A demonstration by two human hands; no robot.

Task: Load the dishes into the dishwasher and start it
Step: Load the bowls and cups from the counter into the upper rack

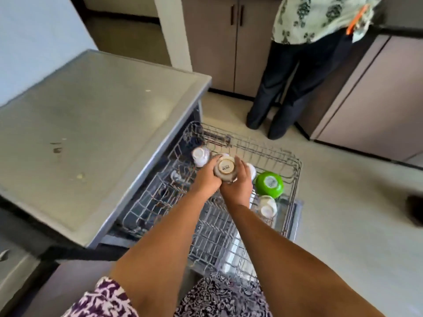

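Nearest to me, patterned purple-and-white fabric fills the bottom edge, and from it both my forearms reach forward over the pulled-out wire rack of the dishwasher. At the ends of those arms my left hand and my right hand meet around one beige bowl, which I hold upside down, its printed base ring facing up at me. My left fingers curl around the bowl's left side, my right fingers wrap its right side with the thumb up along the rim, so both hands grasp the bowl together above the middle of the rack.

Just right of my right fingers, a green bowl sits inverted in the rack, and nearer to me than it a pale glass-like bowl also lies upturned. A white dish peeks out directly behind my right fingertips; I cannot tell what kind it is. Left of my left fingers and slightly beyond them, a white cup rests bottom-up among the wires.

Further left, the grey top of the dishwasher spreads out, marked with a few small spots. Well beyond my fingertips, another person in a leaf-print shirt and dark trousers stands on the pale floor, facing brown cabinets.
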